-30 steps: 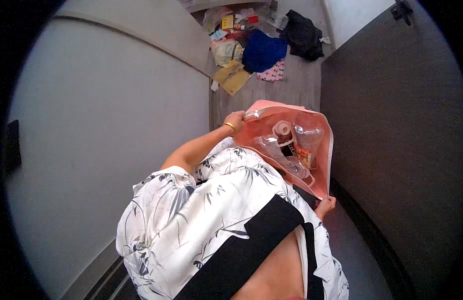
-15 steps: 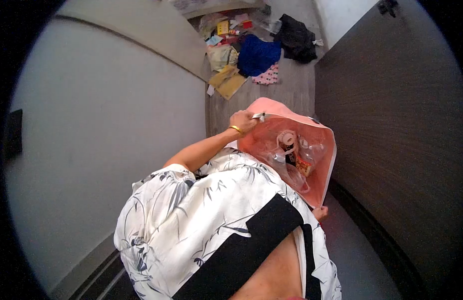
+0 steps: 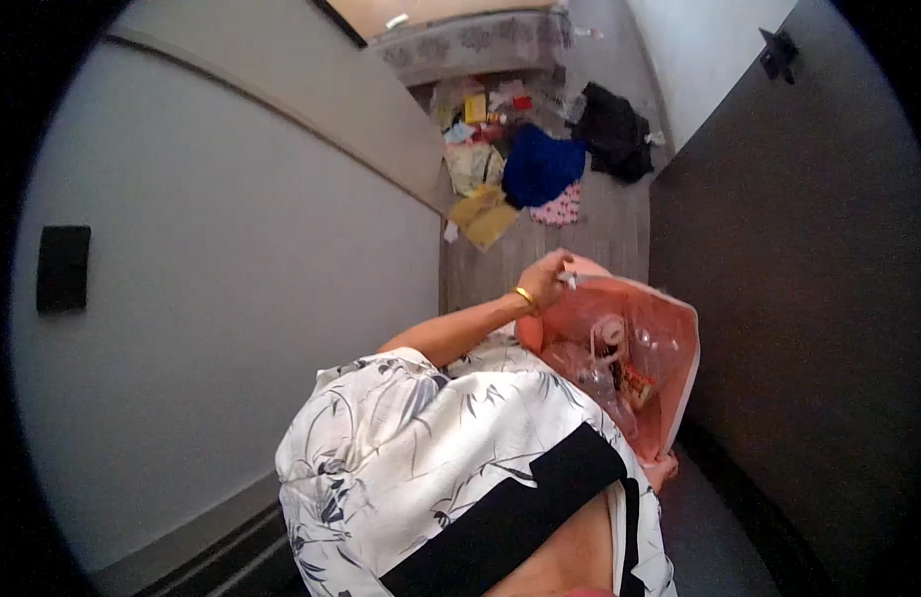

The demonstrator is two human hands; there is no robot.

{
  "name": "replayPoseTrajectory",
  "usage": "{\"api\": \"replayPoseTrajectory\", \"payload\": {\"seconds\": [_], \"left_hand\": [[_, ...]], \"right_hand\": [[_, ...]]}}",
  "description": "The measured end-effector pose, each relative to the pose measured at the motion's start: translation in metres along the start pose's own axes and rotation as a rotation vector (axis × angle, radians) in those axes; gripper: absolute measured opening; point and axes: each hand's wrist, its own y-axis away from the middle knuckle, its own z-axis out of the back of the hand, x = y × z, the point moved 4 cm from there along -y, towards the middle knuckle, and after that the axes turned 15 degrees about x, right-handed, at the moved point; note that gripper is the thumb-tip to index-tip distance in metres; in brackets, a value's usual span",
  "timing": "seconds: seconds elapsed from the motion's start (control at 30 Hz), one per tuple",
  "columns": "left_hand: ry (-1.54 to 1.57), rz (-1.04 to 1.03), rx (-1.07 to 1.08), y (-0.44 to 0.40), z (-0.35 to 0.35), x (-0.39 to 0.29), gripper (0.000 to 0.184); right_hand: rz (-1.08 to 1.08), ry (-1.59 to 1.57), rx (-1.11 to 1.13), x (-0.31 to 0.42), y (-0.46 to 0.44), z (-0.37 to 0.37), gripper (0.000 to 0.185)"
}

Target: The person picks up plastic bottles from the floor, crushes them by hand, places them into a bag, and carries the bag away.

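A pink soft-sided storage bag with a white rim hangs in front of me, its mouth wide open. My left hand, with a gold bangle at the wrist, is closed on the far left rim. At the near right corner my right hand grips the rim; its fingers are partly hidden by the bag and my sleeve. Inside lie clear plastic packaging, a white roll-shaped thing and a small red-and-yellow packet. What lies deeper in the bag is hidden.
Ahead on the grey floor lie a blue cloth, black clothing, a yellow-brown folder, a dotted pink cloth and several small packages. A dark door stands close on the right, a pale wall on the left.
My view has tilted up and turned left, so the bag, hands and floor items sit lower and further right. A patterned bed edge shows at the top. Both hands keep their hold on the bag.
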Motion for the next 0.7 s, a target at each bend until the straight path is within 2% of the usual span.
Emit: {"api": "replayPoseTrajectory", "payload": {"seconds": [0.03,0.07,0.1,0.13,0.23,0.33,0.37,0.4,0.47,0.6,0.63,0.67,0.7], "left_hand": [[0.039,-0.093,0.055,-0.006,-0.001,0.005,0.027],[-0.009,-0.078,0.132,-0.011,-0.004,0.012,0.026],[-0.055,-0.056,0.212,-0.014,-0.009,0.020,0.026],[-0.103,-0.036,0.293,-0.018,-0.014,0.026,0.026],[0.146,0.004,0.369,-0.020,-0.029,0.048,0.030],[-0.205,0.041,0.642,-0.030,-0.021,0.018,0.040],[-0.195,0.044,0.645,-0.036,-0.033,0.034,0.043],[-0.200,-0.045,0.492,-0.027,-0.033,0.034,0.041],[-0.370,0.123,0.693,-0.025,-0.036,0.010,0.035],[-0.268,-0.041,0.467,-0.028,-0.040,0.019,0.026],[-0.200,-0.036,0.438,-0.035,-0.028,-0.017,0.024],[-0.148,-0.045,0.418,-0.032,-0.028,-0.025,0.023],[-0.146,0.072,0.420,-0.028,-0.023,-0.045,0.023]], "right_hand": [[-0.043,-0.169,-0.012,0.015,0.009,-0.018,0.051],[-0.085,-0.333,-0.037,0.039,0.022,-0.041,0.054],[-0.061,-0.358,-0.103,0.071,0.045,-0.060,0.055],[-0.070,-0.345,-0.134,0.071,0.049,-0.065,0.055],[-0.075,-0.125,-0.187,0.044,0.044,-0.067,0.055],[-0.085,0.046,-0.231,0.031,0.049,-0.073,0.054],[-0.089,0.095,-0.242,0.024,0.051,-0.072,0.054],[-0.101,0.143,-0.259,0.016,0.060,-0.068,0.054],[-0.143,0.236,-0.292,-0.003,0.078,-0.063,0.054],[-0.233,0.319,-0.338,-0.034,0.109,-0.069,0.053],[-0.267,0.345,-0.341,-0.010,0.127,-0.064,0.053],[-0.314,0.354,-0.359,-0.016,0.142,-0.065,0.053],[-0.376,0.366,-0.371,-0.022,0.158,-0.062,0.053]]}}
